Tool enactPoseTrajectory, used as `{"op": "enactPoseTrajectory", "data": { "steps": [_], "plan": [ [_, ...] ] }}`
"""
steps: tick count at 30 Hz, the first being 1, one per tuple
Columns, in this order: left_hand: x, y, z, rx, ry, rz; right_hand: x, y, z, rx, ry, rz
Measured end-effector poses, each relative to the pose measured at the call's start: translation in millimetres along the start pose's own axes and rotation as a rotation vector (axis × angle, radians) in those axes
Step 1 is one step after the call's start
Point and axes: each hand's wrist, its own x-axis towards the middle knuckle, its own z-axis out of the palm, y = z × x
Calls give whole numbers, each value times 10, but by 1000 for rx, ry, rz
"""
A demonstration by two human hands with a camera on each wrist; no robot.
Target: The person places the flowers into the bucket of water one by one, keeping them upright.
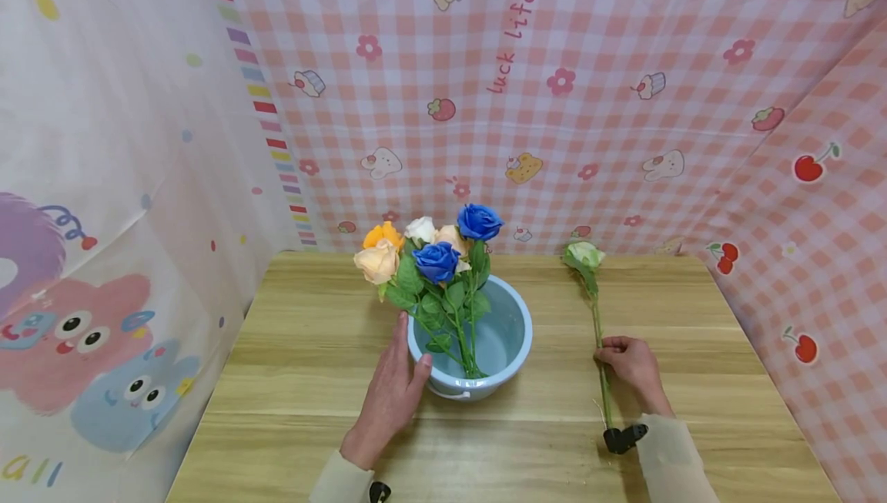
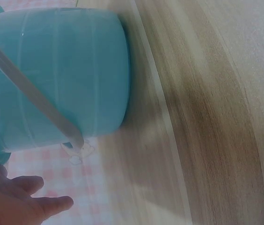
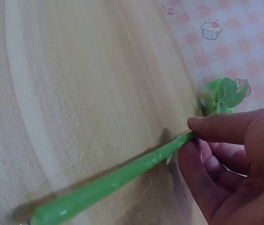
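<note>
A light blue bucket (image 1: pixel 524 333) stands mid-table with several artificial roses leaning to its left side: blue (image 1: pixel 436 262), peach (image 1: pixel 377 261), orange and white blooms on green stems. My left hand (image 1: pixel 391 391) rests at the bucket's left rim, fingers fairly straight and thumb near the front edge. In the left wrist view the bucket (image 2: pixel 62 70) shows its pale handle, and some fingers extend past the rim. To the right, my right hand (image 1: pixel 632 364) pinches the green stem (image 3: pixel 108 180) of a white-green rose (image 1: pixel 585 255) between thumb and fingers. That rose lies along the tabletop, bloom pointing away.
The wooden table (image 1: pixel 298 380) ends at a pink checked cloth (image 1: pixel 554 125) behind it. A white cartoon-print cloth (image 1: pixel 138 202) hangs at the left, another checked cloth at the right. Small bits of debris lie near the right sleeve.
</note>
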Motion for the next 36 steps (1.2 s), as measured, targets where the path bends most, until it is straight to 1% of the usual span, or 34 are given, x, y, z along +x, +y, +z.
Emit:
{"op": "enactPoseTrajectory", "data": {
  "steps": [2,7,10,16,24,29,36],
  "plan": [
    [-2,3,-3,-1,-1,-2,-11,-13,4,30,-3,2],
    [0,12,-5,0,-4,-8,-44,-50,10,184,-32,36],
    [5,13,-6,2,-4,-8,-66,-69,4,248,-44,55],
    [9,5,-9,1,2,-1,-111,-114,-13,298,-34,70],
    [-2,16,-25,-4,-7,-12,-175,-220,-22,362,22,31],
    [-1,13,-22,-4,-3,-5,-221,-310,-35,390,55,14],
    [-6,14,-23,-5,-5,-11,-269,-423,-59,441,67,-9]
  ]
}}
